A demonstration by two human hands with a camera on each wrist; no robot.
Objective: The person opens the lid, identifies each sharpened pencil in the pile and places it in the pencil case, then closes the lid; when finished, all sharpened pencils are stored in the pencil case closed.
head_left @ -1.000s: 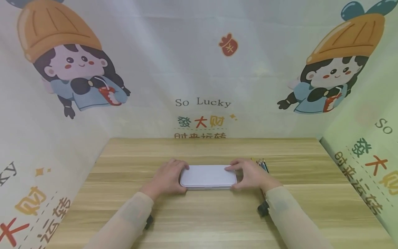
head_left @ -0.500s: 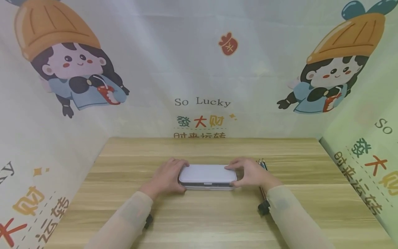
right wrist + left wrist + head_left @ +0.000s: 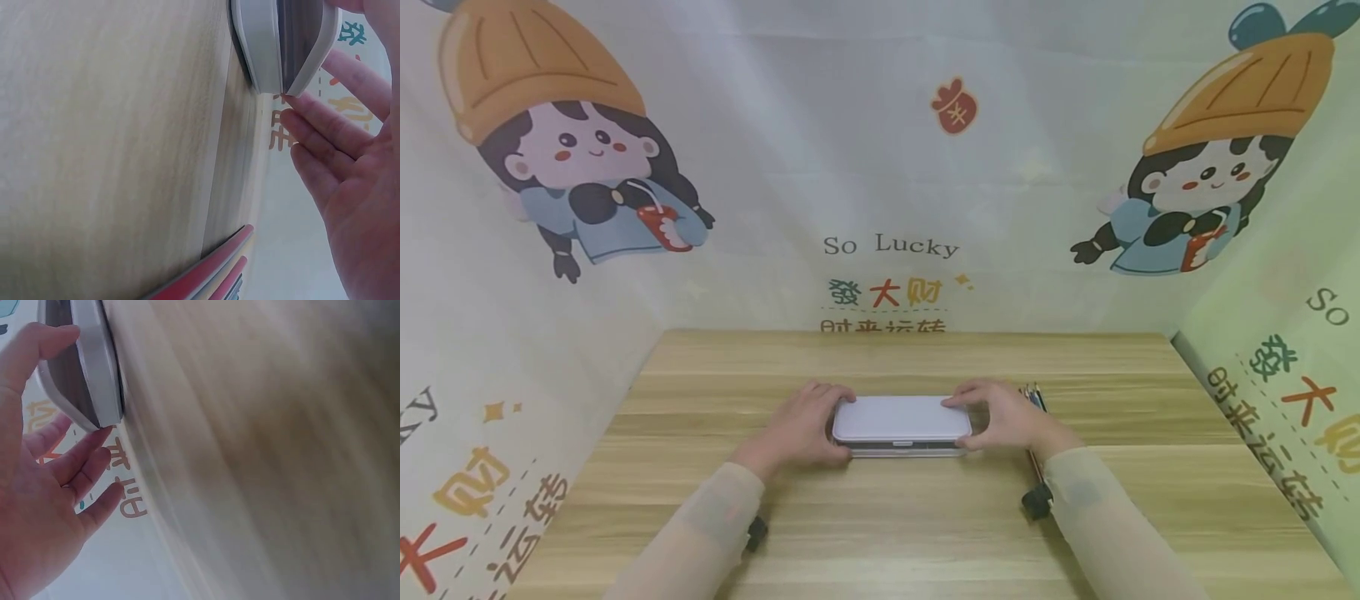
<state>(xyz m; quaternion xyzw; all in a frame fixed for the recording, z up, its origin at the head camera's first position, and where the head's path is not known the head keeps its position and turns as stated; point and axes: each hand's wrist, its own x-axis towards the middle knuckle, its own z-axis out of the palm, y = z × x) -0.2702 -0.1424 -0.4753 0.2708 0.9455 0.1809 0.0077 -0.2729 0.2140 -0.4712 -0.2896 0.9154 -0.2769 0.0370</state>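
A white pencil case (image 3: 901, 418) lies lengthwise on the wooden table. Its lid is raised a little, with a dark gap along the front below a small clasp. At the left end my left hand (image 3: 805, 425) holds the case, thumb at the front and fingers toward the back. My right hand (image 3: 1006, 417) grips the opposite end in the same way. In the left wrist view, the thumb of my left hand (image 3: 56, 494) is on the edge of the case (image 3: 100, 369) beside the gap. The right wrist view shows the tilted lid (image 3: 319, 53) above the base (image 3: 259, 47).
Several pencils (image 3: 1036, 400) lie on the table just right of my right hand, partly hidden by the forearm. Their coloured barrels (image 3: 206, 272) show in the right wrist view. A printed cloth (image 3: 760, 167) stands behind the table (image 3: 887, 533) and along its sides.
The pencil case's lid has come up at the front, leaving a dark gap where it lay flat on the base. Both hands have stayed at the case's ends.
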